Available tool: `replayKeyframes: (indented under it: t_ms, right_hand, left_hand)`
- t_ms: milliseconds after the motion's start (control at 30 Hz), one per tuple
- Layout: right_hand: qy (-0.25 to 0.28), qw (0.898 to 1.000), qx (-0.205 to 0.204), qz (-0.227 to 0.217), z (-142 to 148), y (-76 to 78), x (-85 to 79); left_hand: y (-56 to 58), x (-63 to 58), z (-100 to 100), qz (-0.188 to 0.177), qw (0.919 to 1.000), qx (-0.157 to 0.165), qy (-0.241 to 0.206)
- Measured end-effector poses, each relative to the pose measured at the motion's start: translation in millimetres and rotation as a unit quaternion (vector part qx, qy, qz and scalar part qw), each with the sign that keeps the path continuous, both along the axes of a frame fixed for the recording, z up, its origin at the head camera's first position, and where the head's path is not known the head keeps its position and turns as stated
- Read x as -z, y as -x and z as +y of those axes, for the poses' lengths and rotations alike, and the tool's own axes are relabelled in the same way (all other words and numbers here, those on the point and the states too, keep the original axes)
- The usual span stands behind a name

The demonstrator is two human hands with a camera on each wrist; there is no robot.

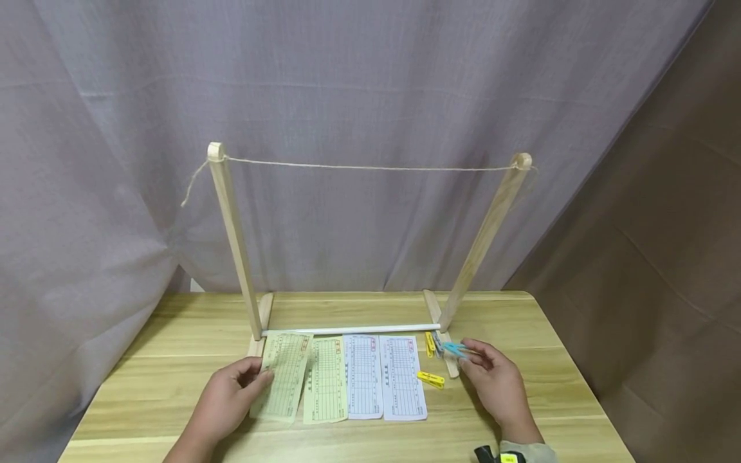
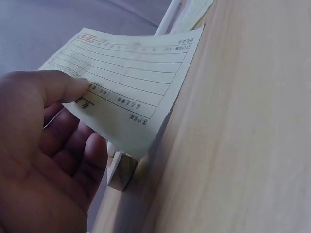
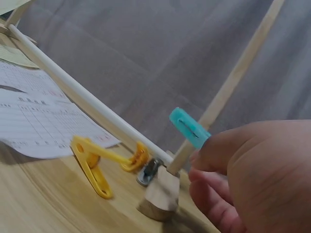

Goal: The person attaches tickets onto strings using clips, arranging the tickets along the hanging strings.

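Note:
Between thumb and fingers, my left hand (image 1: 230,397) pinches the left edge of a pale yellow-green receipt slip (image 1: 282,376); in the left wrist view the slip (image 2: 131,73) is raised off the table. A second yellow-green slip (image 1: 326,379) and two white slips, one at the middle (image 1: 363,378) and one at the right (image 1: 404,378), lie in a row beside it. My right hand (image 1: 496,386) pinches a light blue clothespin (image 1: 455,349), seen held up in the right wrist view. Near that hand lie a yellow clothespin (image 1: 431,379), another yellow one (image 1: 429,344) and a grey one (image 1: 438,344).
A wooden frame stands behind the slips, with a left post (image 1: 234,238), a right post (image 1: 486,238) and a white bottom rod (image 1: 353,330). Twine (image 1: 365,168) runs between the post tops. Grey curtain (image 1: 370,83) hangs behind the wooden table (image 1: 573,379).

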State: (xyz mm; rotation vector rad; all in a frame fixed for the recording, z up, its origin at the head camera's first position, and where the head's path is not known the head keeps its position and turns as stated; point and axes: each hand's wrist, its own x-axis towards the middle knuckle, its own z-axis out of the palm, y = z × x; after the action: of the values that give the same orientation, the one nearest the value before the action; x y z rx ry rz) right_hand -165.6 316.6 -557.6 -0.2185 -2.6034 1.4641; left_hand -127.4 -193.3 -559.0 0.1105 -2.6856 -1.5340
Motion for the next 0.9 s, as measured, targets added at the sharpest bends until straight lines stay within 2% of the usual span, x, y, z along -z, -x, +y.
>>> replayKeyframes:
  t_ms: [133, 200, 300, 400, 533, 733, 900]
  right_hand:
    - [-0.015, 0.999, -0.007, 0.033, -7.7, -0.7, -2.6]
    - [0.0, 0.999, -0.012, 0.04, -11.8, -1.0, -4.0]
    - [0.074, 0.996, -0.022, 0.044, -18.8, -1.4, -7.2]
    - [0.157, 0.986, -0.03, 0.047, -25.2, -1.8, -11.0]
    - [0.21, 0.974, -0.055, 0.061, -29.9, -2.4, -14.8]
    - [0.22, 0.965, -0.118, 0.081, -34.7, -2.7, -19.6]
    - [0.189, 0.967, -0.145, 0.091, -43.6, -2.5, -33.2]
  left_hand:
    - [0.1, -1.6, 0.9, 0.0, 0.9997, -0.007, -0.024]
    - [-0.1, -2.8, 1.4, 0.001, 0.9994, -0.009, -0.035]
    - [-0.6, -5.3, 1.9, -0.002, 0.9987, -0.01, -0.05]
    - [-0.6, -8.3, 2.0, -0.005, 0.998, -0.007, -0.063]
    - [-0.8, -12.0, 1.5, -0.001, 0.9978, 0.0, -0.066]
    - [-0.1, -16.4, -0.3, 0.01, 0.9988, 0.008, -0.048]
    - [4.0, -21.2, 1.0, 0.031, 0.9986, 0.021, -0.037]
